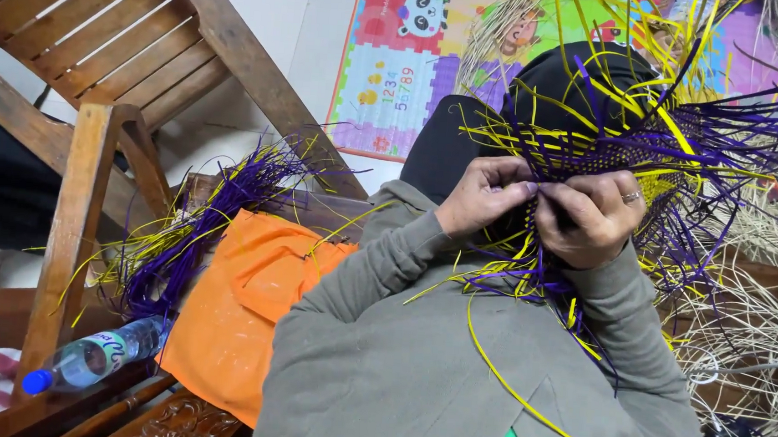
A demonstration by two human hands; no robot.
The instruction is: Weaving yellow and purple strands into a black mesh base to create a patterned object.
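A partly woven piece of purple and yellow strips [636,140] sits raised in front of me, its loose ends fanning out in all directions. My left hand [485,195] pinches strips at its lower edge, fingers closed on them. My right hand [590,214], with a ring on one finger, grips the same edge right beside the left; the fingertips of both hands meet. Grey sleeves cover both forearms. A long yellow strip [522,397] hangs down over my grey top.
A bundle of loose purple and yellow strips [183,231] lies on an orange cushion [236,317] on a wooden chair [80,197]. A plastic water bottle with a blue cap [92,357] lies at lower left. Pale straw-coloured weaving [754,344] is at right. A colourful play mat [419,56] covers the floor.
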